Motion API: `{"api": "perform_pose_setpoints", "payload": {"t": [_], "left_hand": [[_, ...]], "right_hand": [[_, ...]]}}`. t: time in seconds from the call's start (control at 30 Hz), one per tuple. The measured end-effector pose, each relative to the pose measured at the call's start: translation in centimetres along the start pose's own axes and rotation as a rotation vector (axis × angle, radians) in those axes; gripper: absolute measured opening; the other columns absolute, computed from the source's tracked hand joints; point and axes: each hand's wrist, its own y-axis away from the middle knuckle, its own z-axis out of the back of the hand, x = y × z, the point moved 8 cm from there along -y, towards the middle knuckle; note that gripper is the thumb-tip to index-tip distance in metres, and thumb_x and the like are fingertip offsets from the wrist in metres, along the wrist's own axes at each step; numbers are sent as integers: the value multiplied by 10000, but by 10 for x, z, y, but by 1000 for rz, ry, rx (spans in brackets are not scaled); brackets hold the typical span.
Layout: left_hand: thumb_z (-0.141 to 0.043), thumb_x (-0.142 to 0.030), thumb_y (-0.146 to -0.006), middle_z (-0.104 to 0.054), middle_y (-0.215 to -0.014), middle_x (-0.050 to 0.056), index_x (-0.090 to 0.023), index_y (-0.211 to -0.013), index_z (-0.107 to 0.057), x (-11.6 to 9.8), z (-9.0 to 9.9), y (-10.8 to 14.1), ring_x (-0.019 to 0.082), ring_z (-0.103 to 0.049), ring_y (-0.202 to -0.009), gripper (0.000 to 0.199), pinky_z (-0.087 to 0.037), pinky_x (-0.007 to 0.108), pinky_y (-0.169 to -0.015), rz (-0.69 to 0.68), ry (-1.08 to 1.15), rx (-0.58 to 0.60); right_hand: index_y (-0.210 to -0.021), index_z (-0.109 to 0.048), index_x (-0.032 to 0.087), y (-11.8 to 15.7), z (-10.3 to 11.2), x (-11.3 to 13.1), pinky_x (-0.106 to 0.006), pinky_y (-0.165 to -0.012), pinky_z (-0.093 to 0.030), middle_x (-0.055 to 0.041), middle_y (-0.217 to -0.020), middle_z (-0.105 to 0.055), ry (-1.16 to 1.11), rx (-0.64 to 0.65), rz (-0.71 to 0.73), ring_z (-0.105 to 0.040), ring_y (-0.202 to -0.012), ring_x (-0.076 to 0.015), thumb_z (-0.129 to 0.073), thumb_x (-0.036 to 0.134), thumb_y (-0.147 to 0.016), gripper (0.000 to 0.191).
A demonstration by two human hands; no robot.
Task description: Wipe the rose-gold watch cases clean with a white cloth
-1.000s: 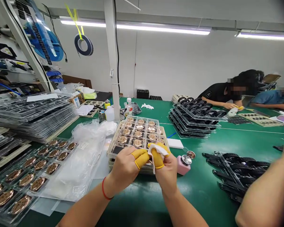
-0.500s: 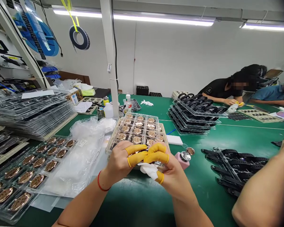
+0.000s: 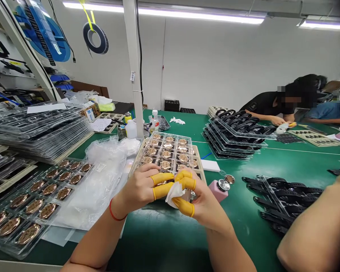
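My left hand [image 3: 137, 189] and my right hand [image 3: 202, 204] meet low at the front of the bench, their fingers in yellow finger cots. Between them, a small rose-gold watch case [image 3: 161, 183] is mostly hidden by my fingers. A white wipe [image 3: 175, 194] is pinched against it, held by my right hand. Just beyond my fingertips lies a clear tray of rose-gold watch cases [image 3: 166, 153], resting on a beige tray. A red string circles my left wrist.
A pink dispensing bottle [image 3: 222, 187] and white block [image 3: 210, 165] stand to the right. Black watch straps in clear trays [image 3: 283, 198] lie further right, beside a co-worker's forearm [image 3: 314, 234]. Left are more cases [image 3: 36, 196] and a plastic bag [image 3: 102, 177]. Co-workers [image 3: 274, 105] sit far right.
The white wipe has shifted up between my fingers, and my hands have turned around the held case. The view has tilted slightly, so the bench sits higher in the picture.
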Motion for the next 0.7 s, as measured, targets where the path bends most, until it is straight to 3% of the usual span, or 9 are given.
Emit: {"api": "perform_pose_setpoints", "payload": {"t": [0.17,0.3,0.5,0.6,0.7], "left_hand": [[-438,-155,-984,-740,-979,59,-184,-968,-638,-3,3,0,144,-643,-802,203,-499,363,-894,-31,35,-7],[-403,-244,-1011,-748,-924,52,-194,-943,-637,2,9,-2,122,-647,-776,249,-504,321,-862,-11,233,-81],[-489,-261,-981,-750,-862,37,-201,-920,-634,7,16,-2,111,-675,-767,169,-515,313,-874,38,421,-188],[-503,-292,-975,-752,-858,35,-218,-922,-630,14,15,0,117,-687,-777,156,-527,315,-865,79,455,-214],[-523,-280,-964,-749,-868,44,-217,-949,-620,17,16,2,126,-689,-786,116,-535,317,-854,86,422,-258]], "right_hand": [[-800,-554,243,1,-2,3,-322,-803,-381,0,-848,-531,47,34,13,-460,-877,-182,-657,174,-797,124],[-810,-595,240,5,0,3,-328,-829,-415,-12,-844,-565,-44,124,45,-504,-866,-185,-646,175,-782,87],[-814,-644,256,0,5,-4,-404,-950,-430,-12,-785,-660,-225,111,116,-606,-779,-191,-722,339,-787,117],[-836,-690,280,-2,4,-4,-392,-885,-478,-13,-782,-661,-294,72,141,-612,-758,-181,-717,324,-804,61],[-942,-727,312,-1,4,-1,-352,-790,-508,-36,-884,-645,-262,11,163,-604,-842,-191,-733,315,-793,149]]}}
